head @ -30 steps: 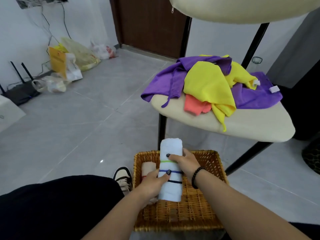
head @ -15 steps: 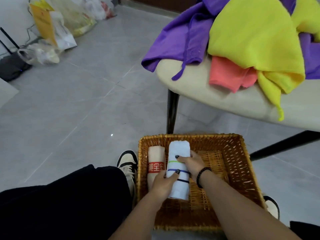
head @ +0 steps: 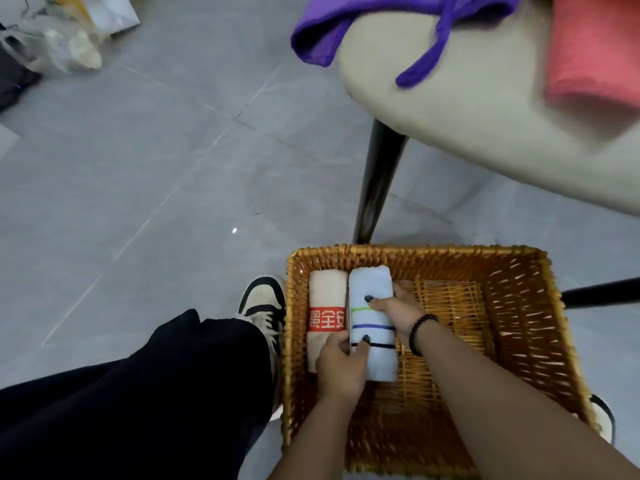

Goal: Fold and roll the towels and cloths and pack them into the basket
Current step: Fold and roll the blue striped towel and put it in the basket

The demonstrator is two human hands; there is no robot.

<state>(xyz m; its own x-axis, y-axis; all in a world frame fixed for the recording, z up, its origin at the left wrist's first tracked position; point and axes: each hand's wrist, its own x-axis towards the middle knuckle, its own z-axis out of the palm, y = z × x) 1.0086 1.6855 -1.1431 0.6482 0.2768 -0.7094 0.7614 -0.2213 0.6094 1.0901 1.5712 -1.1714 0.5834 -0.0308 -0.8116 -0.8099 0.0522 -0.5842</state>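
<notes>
Hands (head: 367, 336) lowered white roll (head: 372, 320) into basket (head: 519, 306)

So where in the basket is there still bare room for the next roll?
The basket floor is bare from the striped white roll across to the right wall. The left side is crowded: the beige roll sits against the left wall, the white one beside it, gripped by the left hand and right hand.

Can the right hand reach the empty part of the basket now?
Probably yes. The right hand holds the white striped towel roll inside the wicker basket; bare weave lies just beside it, nothing between.
</notes>
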